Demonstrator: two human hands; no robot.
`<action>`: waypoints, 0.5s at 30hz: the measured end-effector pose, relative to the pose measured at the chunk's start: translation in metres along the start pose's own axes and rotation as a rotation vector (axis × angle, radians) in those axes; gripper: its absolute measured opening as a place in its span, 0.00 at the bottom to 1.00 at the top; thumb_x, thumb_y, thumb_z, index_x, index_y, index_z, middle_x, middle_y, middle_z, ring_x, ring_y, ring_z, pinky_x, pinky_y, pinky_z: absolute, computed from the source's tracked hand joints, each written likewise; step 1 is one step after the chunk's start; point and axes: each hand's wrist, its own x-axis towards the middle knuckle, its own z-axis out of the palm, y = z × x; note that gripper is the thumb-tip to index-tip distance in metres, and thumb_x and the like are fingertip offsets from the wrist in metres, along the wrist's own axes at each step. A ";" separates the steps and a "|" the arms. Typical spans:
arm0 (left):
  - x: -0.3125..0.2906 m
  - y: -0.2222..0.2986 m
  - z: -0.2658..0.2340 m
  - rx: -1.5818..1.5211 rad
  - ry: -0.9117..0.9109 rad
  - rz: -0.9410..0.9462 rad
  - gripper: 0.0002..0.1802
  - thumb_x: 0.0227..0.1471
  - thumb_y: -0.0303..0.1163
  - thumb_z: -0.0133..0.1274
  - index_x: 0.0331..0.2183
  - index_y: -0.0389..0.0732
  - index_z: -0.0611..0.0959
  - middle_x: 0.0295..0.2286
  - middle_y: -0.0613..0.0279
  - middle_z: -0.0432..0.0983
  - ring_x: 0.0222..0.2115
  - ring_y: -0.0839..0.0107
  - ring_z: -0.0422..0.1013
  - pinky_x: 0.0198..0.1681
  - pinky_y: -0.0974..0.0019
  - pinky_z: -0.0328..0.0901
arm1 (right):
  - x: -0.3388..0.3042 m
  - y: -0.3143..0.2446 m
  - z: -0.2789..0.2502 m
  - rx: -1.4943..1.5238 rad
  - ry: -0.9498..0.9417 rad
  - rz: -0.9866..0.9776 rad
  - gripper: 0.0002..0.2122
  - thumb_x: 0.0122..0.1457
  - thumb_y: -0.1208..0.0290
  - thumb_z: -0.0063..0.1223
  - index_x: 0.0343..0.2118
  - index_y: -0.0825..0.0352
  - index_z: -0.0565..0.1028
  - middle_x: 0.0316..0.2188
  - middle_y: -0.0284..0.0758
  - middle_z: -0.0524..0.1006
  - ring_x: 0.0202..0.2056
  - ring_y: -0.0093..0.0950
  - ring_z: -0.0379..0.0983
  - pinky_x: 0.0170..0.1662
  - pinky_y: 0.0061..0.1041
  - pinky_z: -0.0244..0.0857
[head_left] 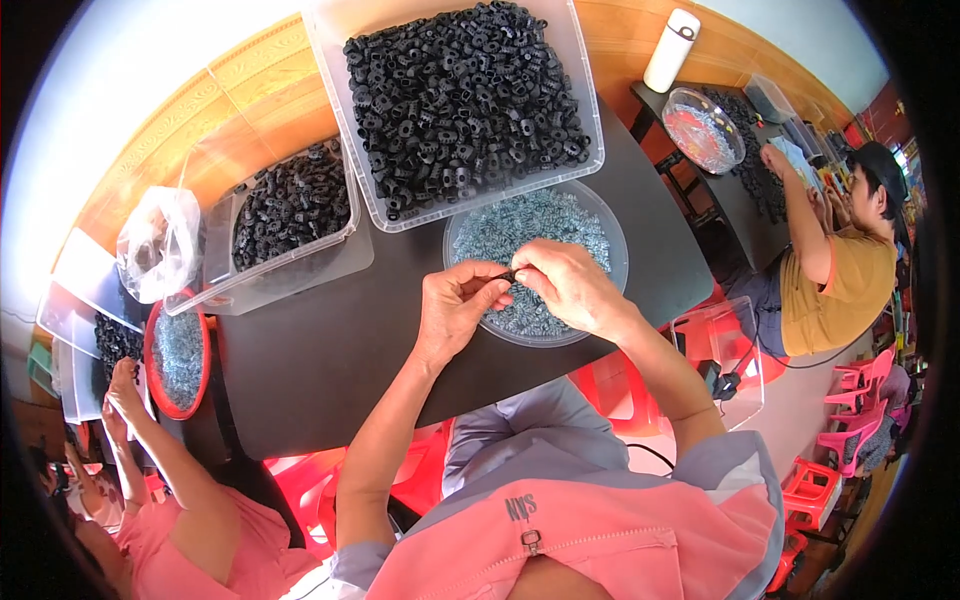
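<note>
A pink collar (560,530) is seen nearest. A small black part (505,275) is pinched between the left hand (455,310) and right hand (570,285), both grips pressed together on it, above a round bowl (610,225) of pale screws on the dark table (330,350). Two clear bins (585,110) (black parts inside) are set behind.

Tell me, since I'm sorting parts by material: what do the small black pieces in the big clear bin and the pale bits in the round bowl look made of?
The small black ribbed pieces look like moulded plastic: matt, uniform, with holes. The large clear rectangular bin seems thin translucent plastic. The pale silvery-blue bits in the round clear bowl glint like plated metal, probably small hardware; too small to be sure.
</note>
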 end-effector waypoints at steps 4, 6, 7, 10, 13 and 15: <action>-0.001 -0.003 0.000 0.046 0.038 0.026 0.06 0.50 0.19 0.53 0.33 0.30 0.80 0.25 0.60 0.77 0.25 0.75 0.74 0.29 0.74 0.71 | -0.001 -0.002 0.008 -0.133 0.067 -0.052 0.03 0.52 0.79 0.49 0.27 0.70 0.68 0.23 0.41 0.70 0.28 0.42 0.69 0.30 0.38 0.62; -0.001 -0.004 0.002 0.057 0.071 0.020 0.05 0.50 0.19 0.53 0.33 0.30 0.80 0.25 0.60 0.77 0.25 0.75 0.74 0.28 0.74 0.71 | -0.001 -0.004 0.013 -0.164 0.077 -0.044 0.03 0.52 0.79 0.49 0.28 0.70 0.68 0.23 0.42 0.71 0.28 0.43 0.70 0.30 0.38 0.62; -0.001 -0.004 0.003 0.069 0.104 0.015 0.05 0.50 0.19 0.53 0.32 0.30 0.80 0.24 0.61 0.77 0.24 0.75 0.74 0.28 0.74 0.71 | 0.000 -0.005 0.016 -0.245 0.087 -0.051 0.03 0.51 0.79 0.49 0.27 0.70 0.68 0.23 0.42 0.70 0.28 0.43 0.69 0.30 0.39 0.62; -0.001 -0.002 0.001 0.207 0.118 0.041 0.06 0.50 0.19 0.52 0.33 0.30 0.79 0.25 0.60 0.77 0.24 0.74 0.75 0.29 0.74 0.71 | 0.004 -0.004 0.018 -0.321 0.068 -0.057 0.04 0.47 0.80 0.50 0.26 0.71 0.67 0.24 0.43 0.70 0.29 0.43 0.69 0.32 0.38 0.63; 0.000 -0.002 0.001 0.284 0.158 0.055 0.06 0.50 0.20 0.53 0.33 0.29 0.79 0.24 0.61 0.77 0.22 0.76 0.74 0.25 0.75 0.70 | 0.006 -0.003 0.023 -0.301 0.079 -0.050 0.04 0.47 0.81 0.50 0.26 0.71 0.67 0.24 0.43 0.70 0.29 0.43 0.68 0.32 0.39 0.63; 0.000 0.007 0.006 0.369 0.173 0.039 0.06 0.50 0.21 0.53 0.33 0.29 0.79 0.23 0.61 0.77 0.21 0.77 0.73 0.22 0.76 0.68 | 0.005 0.000 0.028 -0.290 0.124 -0.034 0.03 0.50 0.81 0.49 0.27 0.70 0.67 0.24 0.42 0.70 0.28 0.44 0.68 0.31 0.40 0.61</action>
